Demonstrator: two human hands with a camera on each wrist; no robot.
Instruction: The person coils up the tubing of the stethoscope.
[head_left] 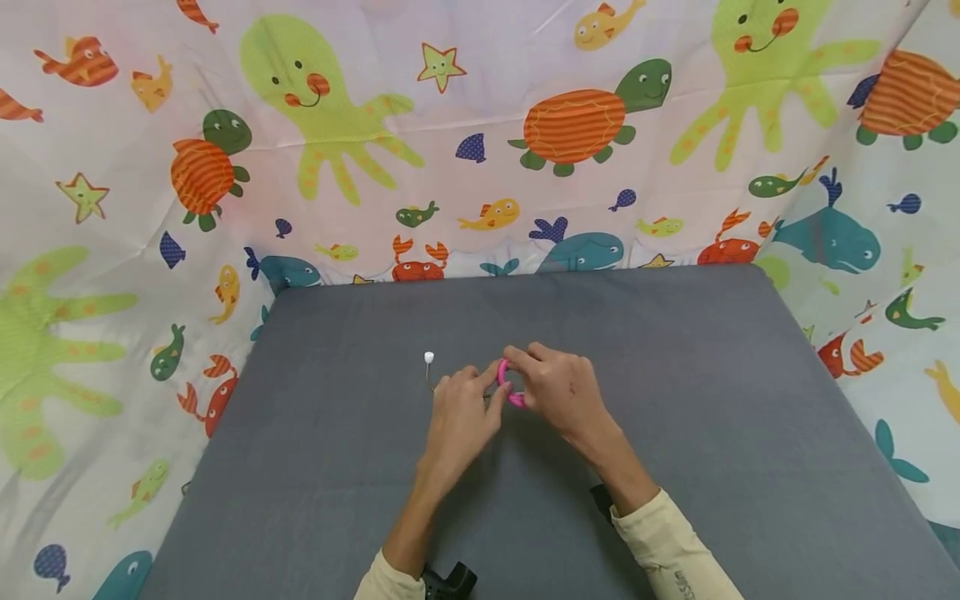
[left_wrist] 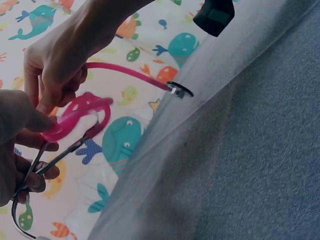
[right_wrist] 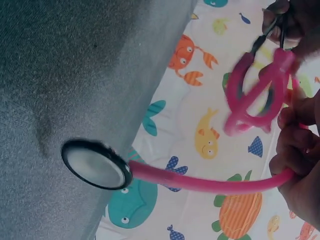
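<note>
A stethoscope with pink tubing (head_left: 503, 372) is held up between both hands above the grey table. My left hand (head_left: 463, 417) grips its metal ear tubes (left_wrist: 65, 154), with the looped pink tubing at the fingertips. One white ear tip (head_left: 429, 357) sticks out beyond the left hand. My right hand (head_left: 566, 392) pinches the pink tubing. From the right hand's fingers a length of tubing runs to the round chest piece (right_wrist: 95, 165), which hangs free with a dark rim and pale face. The fingers partly hide the coiled tubing, and the second ear tip cannot be made out.
A grey cloth-covered table (head_left: 337, 467) spreads beneath the hands. Behind it and at both sides hangs a white curtain (head_left: 465, 192) printed with sea animals. Dark wrist devices (head_left: 450, 581) sit at the cream sleeves (head_left: 675, 542).
</note>
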